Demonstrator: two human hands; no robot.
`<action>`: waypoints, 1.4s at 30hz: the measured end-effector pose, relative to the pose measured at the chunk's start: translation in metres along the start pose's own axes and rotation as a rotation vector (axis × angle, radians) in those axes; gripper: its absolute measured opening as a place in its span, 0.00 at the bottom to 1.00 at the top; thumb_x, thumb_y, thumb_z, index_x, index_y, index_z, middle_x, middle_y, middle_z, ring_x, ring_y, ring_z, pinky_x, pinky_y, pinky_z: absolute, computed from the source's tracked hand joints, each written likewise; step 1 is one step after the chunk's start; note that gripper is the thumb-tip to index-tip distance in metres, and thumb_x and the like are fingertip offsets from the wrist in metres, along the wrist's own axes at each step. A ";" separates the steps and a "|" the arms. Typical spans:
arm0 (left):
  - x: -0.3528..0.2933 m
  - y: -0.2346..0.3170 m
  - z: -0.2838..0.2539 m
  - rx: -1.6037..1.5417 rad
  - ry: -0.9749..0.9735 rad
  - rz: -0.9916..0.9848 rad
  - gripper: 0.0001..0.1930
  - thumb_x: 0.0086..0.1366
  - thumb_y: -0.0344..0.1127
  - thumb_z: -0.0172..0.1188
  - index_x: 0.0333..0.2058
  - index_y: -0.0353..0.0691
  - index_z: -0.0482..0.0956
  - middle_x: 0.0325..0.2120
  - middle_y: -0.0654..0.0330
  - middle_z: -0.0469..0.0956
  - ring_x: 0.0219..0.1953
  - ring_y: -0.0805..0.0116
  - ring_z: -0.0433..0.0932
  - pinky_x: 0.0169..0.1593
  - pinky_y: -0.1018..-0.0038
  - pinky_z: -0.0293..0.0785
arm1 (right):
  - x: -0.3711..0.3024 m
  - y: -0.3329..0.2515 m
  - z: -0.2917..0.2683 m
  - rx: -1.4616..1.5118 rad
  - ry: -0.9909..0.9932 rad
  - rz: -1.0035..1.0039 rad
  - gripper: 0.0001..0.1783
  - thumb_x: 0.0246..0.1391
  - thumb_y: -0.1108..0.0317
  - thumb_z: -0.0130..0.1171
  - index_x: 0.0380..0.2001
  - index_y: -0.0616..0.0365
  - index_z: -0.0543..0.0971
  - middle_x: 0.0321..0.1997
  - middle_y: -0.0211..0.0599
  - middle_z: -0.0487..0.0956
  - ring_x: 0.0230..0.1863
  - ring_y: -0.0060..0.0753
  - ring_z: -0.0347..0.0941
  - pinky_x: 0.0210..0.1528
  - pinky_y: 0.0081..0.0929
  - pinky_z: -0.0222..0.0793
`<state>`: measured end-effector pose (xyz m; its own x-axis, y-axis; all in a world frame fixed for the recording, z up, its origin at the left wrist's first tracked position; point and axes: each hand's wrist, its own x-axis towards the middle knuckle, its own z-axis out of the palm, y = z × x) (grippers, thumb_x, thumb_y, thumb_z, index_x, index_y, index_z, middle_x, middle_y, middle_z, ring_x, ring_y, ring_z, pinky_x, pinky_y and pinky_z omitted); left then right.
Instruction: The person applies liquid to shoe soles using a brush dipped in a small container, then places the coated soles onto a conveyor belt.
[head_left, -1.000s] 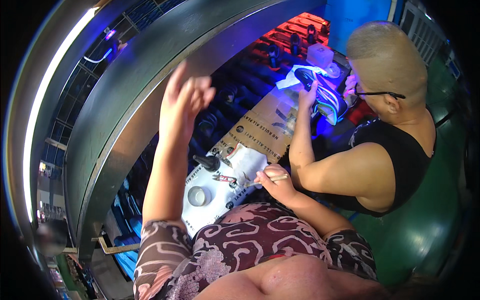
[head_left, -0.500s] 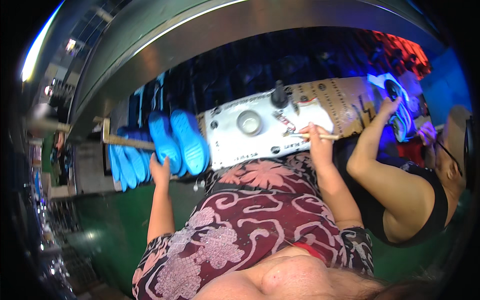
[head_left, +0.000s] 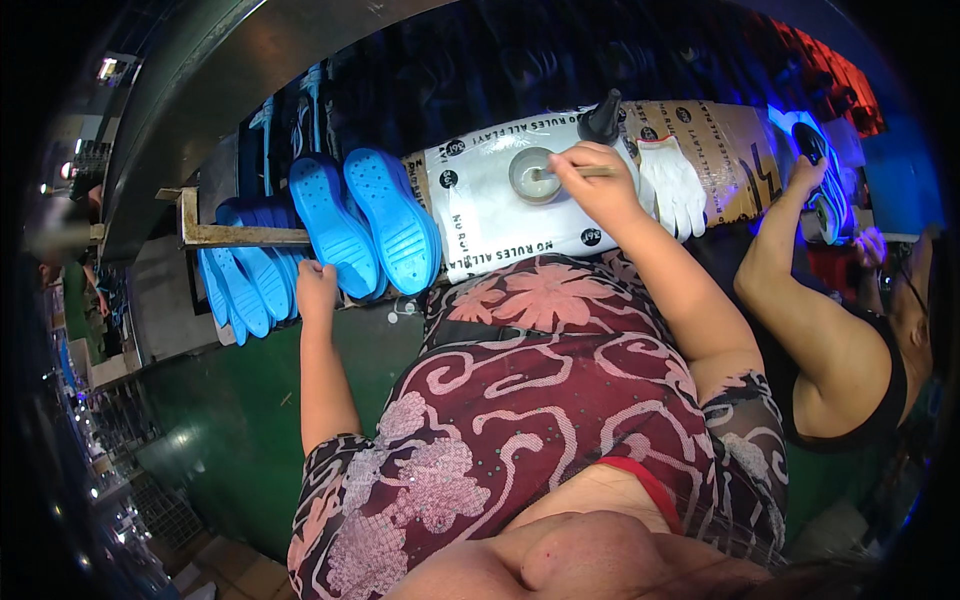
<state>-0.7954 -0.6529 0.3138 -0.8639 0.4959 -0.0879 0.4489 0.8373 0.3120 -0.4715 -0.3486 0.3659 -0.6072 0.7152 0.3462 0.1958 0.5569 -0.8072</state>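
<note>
My right hand (head_left: pixel 598 183) holds a thin brush (head_left: pixel 575 172) whose tip dips into a small round grey pot (head_left: pixel 531 172) on a white printed sheet (head_left: pixel 480 220) that covers the bench. My left hand (head_left: pixel 317 290) reaches to the left and grips the near edge of a blue shoe sole (head_left: pixel 333 225). A second blue sole (head_left: pixel 392 218) lies beside it, and several more blue soles (head_left: pixel 240 275) are stacked on a rack further left.
A black cone-tipped bottle (head_left: pixel 600 118) stands behind the pot. A white glove (head_left: pixel 672 185) lies right of my right hand. At the right, another person's hand (head_left: pixel 808 170) holds a shoe under blue light. A metal rack bar (head_left: pixel 240 235) runs left.
The view has swung left and down. My left hand dropped from raised in the air to the blue soles. My right hand moved the brush to the pot.
</note>
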 end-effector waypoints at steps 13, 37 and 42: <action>-0.024 0.014 -0.028 -1.254 -0.515 -0.258 0.16 0.55 0.39 0.55 0.40 0.40 0.68 0.23 0.63 0.73 0.19 0.75 0.71 0.17 0.82 0.59 | 0.003 0.004 -0.010 0.031 0.018 0.138 0.12 0.49 0.63 0.57 0.22 0.62 0.79 0.22 0.38 0.76 0.24 0.31 0.71 0.28 0.23 0.64; -0.103 0.206 -0.015 -1.085 -0.186 0.443 0.20 0.54 0.27 0.55 0.45 0.28 0.63 0.36 0.51 0.75 0.36 0.67 0.75 0.42 0.73 0.70 | -0.038 -0.083 -0.035 0.192 0.037 -0.228 0.12 0.51 0.69 0.53 0.17 0.60 0.78 0.15 0.34 0.72 0.20 0.32 0.67 0.28 0.27 0.62; -0.110 0.209 -0.018 -1.112 -0.166 0.530 0.21 0.56 0.26 0.54 0.48 0.29 0.60 0.40 0.51 0.72 0.40 0.66 0.73 0.46 0.71 0.69 | -0.037 -0.084 -0.029 0.120 0.017 -0.395 0.10 0.47 0.68 0.56 0.15 0.58 0.77 0.14 0.34 0.71 0.20 0.36 0.65 0.31 0.29 0.60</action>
<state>-0.6108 -0.5366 0.4062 -0.5593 0.8045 0.2001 0.2266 -0.0838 0.9704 -0.4436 -0.4095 0.4344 -0.6044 0.4635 0.6480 -0.1419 0.7377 -0.6600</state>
